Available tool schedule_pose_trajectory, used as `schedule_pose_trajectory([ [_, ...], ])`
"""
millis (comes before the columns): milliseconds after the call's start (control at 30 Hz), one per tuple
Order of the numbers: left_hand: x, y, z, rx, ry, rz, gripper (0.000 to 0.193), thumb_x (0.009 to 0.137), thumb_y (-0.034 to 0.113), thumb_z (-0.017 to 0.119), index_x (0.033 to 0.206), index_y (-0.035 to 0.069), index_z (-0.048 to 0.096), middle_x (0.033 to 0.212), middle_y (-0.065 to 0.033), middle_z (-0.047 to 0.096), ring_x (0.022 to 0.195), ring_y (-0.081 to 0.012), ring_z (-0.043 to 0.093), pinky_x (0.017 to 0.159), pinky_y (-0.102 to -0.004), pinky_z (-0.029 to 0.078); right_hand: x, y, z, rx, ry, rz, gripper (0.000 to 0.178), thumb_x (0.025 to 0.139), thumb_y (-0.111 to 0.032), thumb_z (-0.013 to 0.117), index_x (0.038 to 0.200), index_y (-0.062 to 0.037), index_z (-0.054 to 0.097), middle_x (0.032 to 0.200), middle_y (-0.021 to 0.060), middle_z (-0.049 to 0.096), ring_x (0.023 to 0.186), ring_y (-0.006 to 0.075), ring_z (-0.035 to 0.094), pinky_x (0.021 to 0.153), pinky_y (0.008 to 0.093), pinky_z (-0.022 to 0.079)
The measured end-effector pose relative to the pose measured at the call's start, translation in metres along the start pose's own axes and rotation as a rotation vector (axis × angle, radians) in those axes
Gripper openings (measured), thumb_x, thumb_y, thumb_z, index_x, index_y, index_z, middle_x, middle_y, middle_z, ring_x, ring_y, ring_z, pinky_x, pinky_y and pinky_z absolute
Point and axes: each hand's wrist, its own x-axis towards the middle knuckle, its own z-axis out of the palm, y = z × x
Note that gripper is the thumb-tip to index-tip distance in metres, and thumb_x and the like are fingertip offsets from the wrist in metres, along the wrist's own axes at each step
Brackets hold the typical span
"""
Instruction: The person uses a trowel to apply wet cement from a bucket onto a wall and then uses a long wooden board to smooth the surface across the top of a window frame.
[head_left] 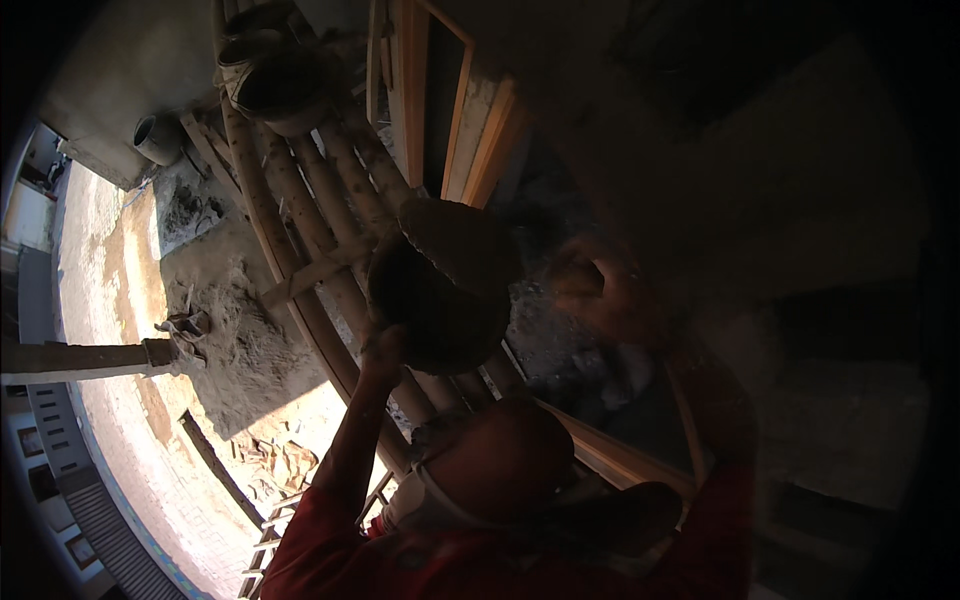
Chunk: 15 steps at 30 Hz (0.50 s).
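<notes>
In the dim middle of the head view, a dark bucket (pixel 440 315) rests on a platform of wooden poles. My left hand (pixel 385 352) is closed on its near-left rim. Over the far side of the bucket's mouth shows a grey, ragged-edged mass (pixel 455 240); whether it is mortar or a flat tool, I cannot tell. To the right of the bucket, my right hand (pixel 605 290) is slightly blurred with fingers curled; shadow hides what they hold, if anything. A rounded reddish-brown shape (pixel 510 450) lies below the bucket, between my red-sleeved arms.
The pole platform (pixel 300 180) runs from the far left toward me, with several more buckets (pixel 280 85) on its far end. Wooden frames (pixel 485 140) stand beyond and right. Down left are a sand heap (pixel 235 310) and sunlit ground (pixel 120 300). A dark wall (pixel 800 250) fills the right.
</notes>
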Motion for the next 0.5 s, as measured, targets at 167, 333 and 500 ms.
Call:
schedule_pose_trajectory([
  [167, 0.0, 0.015, 0.009, -0.033, 0.007, -0.008, 0.044, 0.078, 0.008, 0.051, 0.121, 0.004, 0.051, 0.087, -0.0011, 0.059, 0.067, -0.0088, 0.058, 0.051, -0.0205, 0.047, 0.019, -0.008, -0.035, 0.396, -0.172, 0.296, 0.045, 0.079, -0.024, 0.07, 0.115, -0.0018, 0.056, 0.092, 0.0097, 0.065, 0.086, 0.019, 0.063, 0.076, 0.0332, 0.051],
  [333, 0.001, 0.004, 0.005, 0.129, -0.122, 0.001, 0.038, 0.078, 0.012, 0.051, 0.116, 0.005, 0.053, 0.071, 0.0051, 0.053, 0.052, -0.0024, 0.046, 0.043, -0.0188, 0.036, 0.051, 0.101, -0.058, -0.06, 0.54, 0.396, 0.041, 0.082, -0.026, 0.066, 0.114, -0.0017, 0.059, 0.1, 0.0143, 0.065, 0.091, 0.0222, 0.062, 0.083, 0.033, 0.048],
  [500, -0.002, 0.016, 0.013, 0.122, 0.0, -0.066, 0.036, 0.078, 0.012, 0.051, 0.114, 0.004, 0.053, 0.068, 0.0047, 0.052, 0.05, -0.0028, 0.045, 0.042, -0.0187, 0.036, 0.042, 0.035, -0.108, -0.205, 0.411, 0.293, 0.039, 0.085, -0.024, 0.061, 0.115, 0.0004, 0.057, 0.104, 0.0144, 0.064, 0.097, 0.0235, 0.061, 0.085, 0.0328, 0.046],
])
